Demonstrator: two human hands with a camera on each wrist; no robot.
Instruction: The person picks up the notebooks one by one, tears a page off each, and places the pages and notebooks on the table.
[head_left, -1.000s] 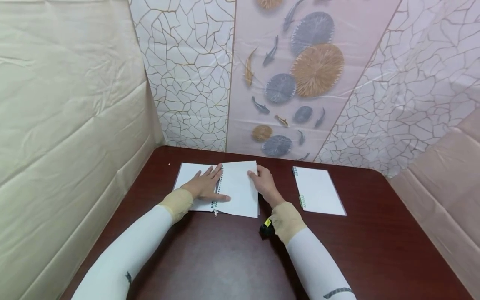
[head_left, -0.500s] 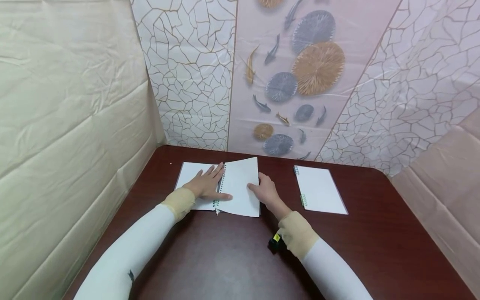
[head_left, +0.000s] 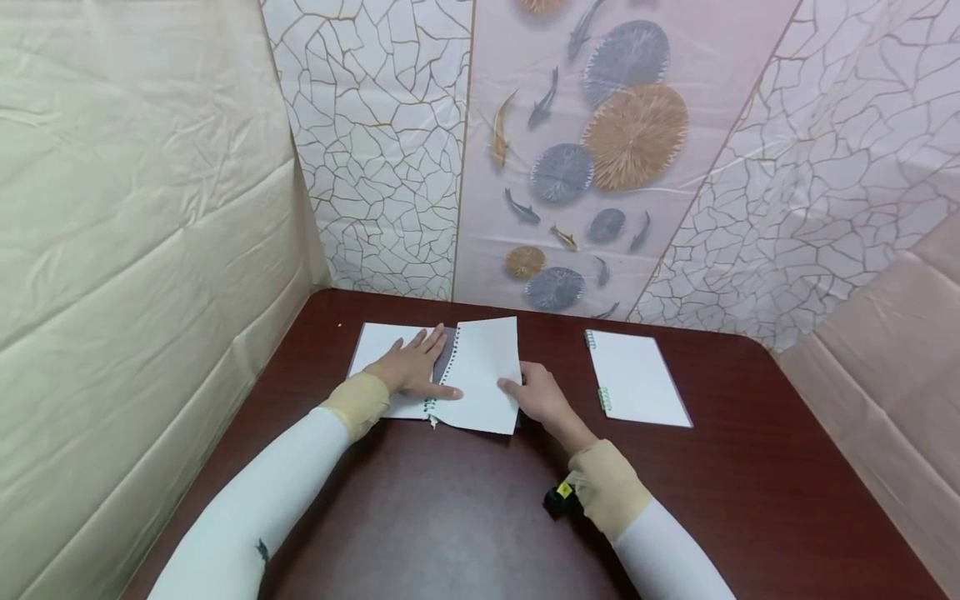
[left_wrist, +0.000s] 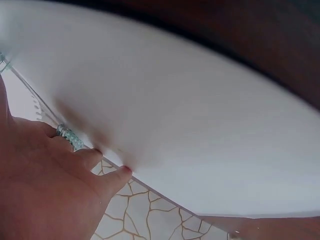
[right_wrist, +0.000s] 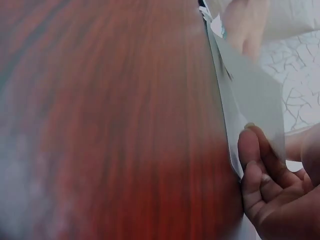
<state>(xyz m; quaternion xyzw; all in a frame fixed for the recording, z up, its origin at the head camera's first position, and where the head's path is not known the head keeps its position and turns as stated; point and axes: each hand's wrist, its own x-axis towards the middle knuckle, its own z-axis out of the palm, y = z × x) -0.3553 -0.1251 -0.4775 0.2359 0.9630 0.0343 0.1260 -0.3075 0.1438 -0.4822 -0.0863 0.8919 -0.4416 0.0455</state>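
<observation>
A ring-bound notebook (head_left: 375, 343) lies spread on the dark table, with green rings (head_left: 430, 406) low on its spine. My left hand (head_left: 408, 368) rests with spread fingers on the left page, its thumb reaching across the spine onto a white sheet (head_left: 483, 358). The thumb and fingers of my right hand (head_left: 546, 396) pinch that sheet by its right edge. Punched holes run down the sheet's left side; its upper part stands off the spine, baring a grey strip. In the right wrist view the lifted sheet (right_wrist: 255, 90) bends above the pages beneath.
Another notebook (head_left: 641, 379), with a blank white page up and green rings on its left side, lies to the right. The reddish-brown table (head_left: 450, 517) meets a patterned sheet (head_left: 390, 167) at the back. Beige cloth (head_left: 150, 250) hangs at the left.
The sheet's punched upper edge has shifted right, away from the spine, and a grey strip now shows there. My right hand has moved slightly right and toward me. The left hand stays put.
</observation>
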